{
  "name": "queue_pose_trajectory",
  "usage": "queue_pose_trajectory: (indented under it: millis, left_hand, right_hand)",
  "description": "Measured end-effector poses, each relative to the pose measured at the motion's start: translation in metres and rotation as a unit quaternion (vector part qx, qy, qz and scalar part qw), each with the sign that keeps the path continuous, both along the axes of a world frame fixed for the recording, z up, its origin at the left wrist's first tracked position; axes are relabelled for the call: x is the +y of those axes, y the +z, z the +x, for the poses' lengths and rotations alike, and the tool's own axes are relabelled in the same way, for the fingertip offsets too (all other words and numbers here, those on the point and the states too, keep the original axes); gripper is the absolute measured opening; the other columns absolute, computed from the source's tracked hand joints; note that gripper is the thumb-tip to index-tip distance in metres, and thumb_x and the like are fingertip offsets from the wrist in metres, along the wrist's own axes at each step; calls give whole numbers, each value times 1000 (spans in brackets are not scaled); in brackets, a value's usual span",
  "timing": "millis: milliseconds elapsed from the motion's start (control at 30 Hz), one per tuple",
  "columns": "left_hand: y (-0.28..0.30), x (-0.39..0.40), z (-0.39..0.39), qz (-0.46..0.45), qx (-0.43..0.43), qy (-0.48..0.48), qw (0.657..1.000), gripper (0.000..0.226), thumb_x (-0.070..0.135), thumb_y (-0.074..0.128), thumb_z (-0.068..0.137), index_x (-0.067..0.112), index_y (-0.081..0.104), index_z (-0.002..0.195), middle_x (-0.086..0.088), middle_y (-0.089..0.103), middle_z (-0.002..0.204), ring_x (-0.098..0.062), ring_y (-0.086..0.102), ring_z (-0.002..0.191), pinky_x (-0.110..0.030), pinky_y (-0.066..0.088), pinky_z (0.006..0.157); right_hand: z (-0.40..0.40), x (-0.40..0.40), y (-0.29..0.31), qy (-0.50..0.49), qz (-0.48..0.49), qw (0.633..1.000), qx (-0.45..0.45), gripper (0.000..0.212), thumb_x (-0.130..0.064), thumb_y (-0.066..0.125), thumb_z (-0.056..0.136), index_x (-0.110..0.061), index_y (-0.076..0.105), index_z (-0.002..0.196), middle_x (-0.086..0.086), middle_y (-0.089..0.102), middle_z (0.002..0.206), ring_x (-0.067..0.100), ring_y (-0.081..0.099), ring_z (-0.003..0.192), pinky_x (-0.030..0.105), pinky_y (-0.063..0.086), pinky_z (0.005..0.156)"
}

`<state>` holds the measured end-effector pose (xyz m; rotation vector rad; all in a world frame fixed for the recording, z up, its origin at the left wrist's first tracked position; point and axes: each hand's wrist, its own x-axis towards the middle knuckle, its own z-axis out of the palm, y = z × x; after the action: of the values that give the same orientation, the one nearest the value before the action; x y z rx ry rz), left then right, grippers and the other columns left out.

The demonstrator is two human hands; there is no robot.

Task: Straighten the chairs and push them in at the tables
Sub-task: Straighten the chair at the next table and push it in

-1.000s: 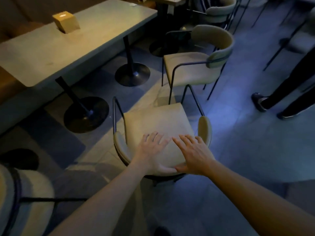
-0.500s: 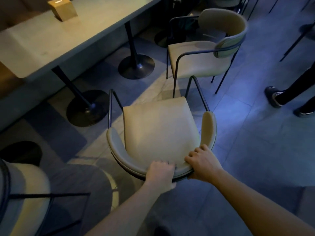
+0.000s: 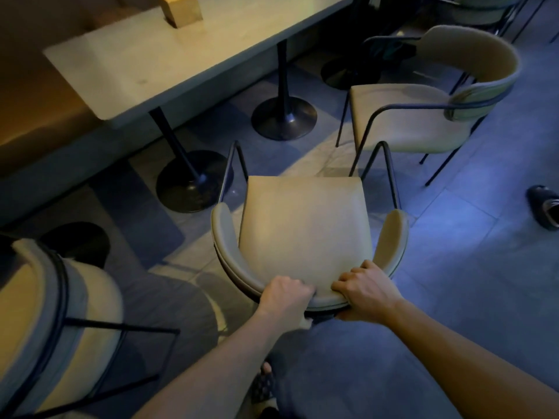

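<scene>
A beige padded chair (image 3: 305,225) with a curved backrest and thin black metal legs stands in front of me, its seat facing the long pale table (image 3: 157,65). My left hand (image 3: 286,297) is closed over the top of the backrest at its middle. Just to its right, my right hand (image 3: 364,290) grips the same backrest. The chair stands a short way back from the table edge, near the black pedestal base (image 3: 190,184). A second matching chair (image 3: 423,116) stands farther right, turned sideways to the table.
A third beige chair (image 3: 51,322) fills the lower left. A second round pedestal base (image 3: 284,116) sits under the table. A tan box (image 3: 181,10) rests on the tabletop. Another person's dark shoe (image 3: 544,207) is at the right edge. My sandalled foot (image 3: 264,382) shows below.
Both hands went from lying flat on the seat to gripping the backrest. The chair has turned slightly and now faces the table more squarely; my view has moved closer.
</scene>
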<state>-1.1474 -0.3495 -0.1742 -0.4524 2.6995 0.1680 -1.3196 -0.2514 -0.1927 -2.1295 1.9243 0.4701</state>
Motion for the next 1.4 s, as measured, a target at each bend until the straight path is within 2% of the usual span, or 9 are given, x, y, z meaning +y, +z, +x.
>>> queue_pose_trajectory:
  millis: [67,233,600,900,1000,1067,1167,1267,1400]
  left_hand:
    - [1,-23,9,-2,-7,4,1000,47,49,65,82,17,57,117,-10,66,106,-34,64,96,-36,41,71]
    - [1,-80,22,-9,-14,16,1000,52,51,67,79,17,60,117,-10,68,106,-33,65,95,-36,46,72]
    - [-3,-172,46,-29,-18,67,997,51,54,65,82,17,57,117,-9,68,102,-31,65,93,-34,39,67]
    - [-11,-210,68,-33,-26,78,996,51,56,61,84,18,55,116,-8,68,100,-30,65,90,-36,47,69]
    - [-9,-207,69,-29,-15,91,995,62,61,62,82,20,48,127,-7,66,109,-29,63,98,-36,49,75]
    - [-4,-204,67,-21,-1,106,994,88,71,61,76,21,34,143,-7,56,131,-28,55,115,-40,49,89]
    - [9,-201,60,-40,21,111,993,113,85,52,70,21,11,153,-9,19,161,-31,21,144,-49,24,115]
    - [22,-198,44,-64,29,114,991,116,89,45,70,20,4,154,-9,3,164,-33,5,148,-49,12,119]
    - [49,-189,9,-105,41,132,985,119,92,39,66,22,0,155,-11,2,164,-36,4,148,-50,12,119]
  right_hand:
    - [8,-24,-2,13,-8,1000,-4,48,-70,67,64,-27,63,85,-2,69,79,25,67,73,37,41,67]
    - [22,-86,2,26,-18,999,-11,49,-67,61,75,-27,62,104,-1,68,101,25,65,92,38,40,77]
    - [40,-196,12,49,14,999,-18,51,-63,62,81,-23,61,111,3,67,102,26,65,91,35,49,79]
    - [56,-241,13,81,26,996,-20,50,-60,62,84,-18,58,111,7,66,103,28,63,90,36,46,77]
    - [56,-236,11,70,9,997,-18,58,-64,63,82,-19,53,117,7,65,108,28,62,94,38,45,81]
    - [56,-235,10,64,-14,998,-26,77,-72,62,75,-18,45,129,8,62,117,29,57,101,42,43,86]
    - [51,-237,18,50,-64,996,-48,105,-84,51,70,-14,25,145,11,50,135,32,47,117,49,39,97]
    - [36,-234,33,48,-117,990,-64,108,-85,46,72,-12,19,147,15,41,144,35,39,126,52,36,101]
    - [-3,-220,56,34,-146,986,-70,110,-83,47,75,-13,12,152,19,27,155,40,24,140,56,28,110]
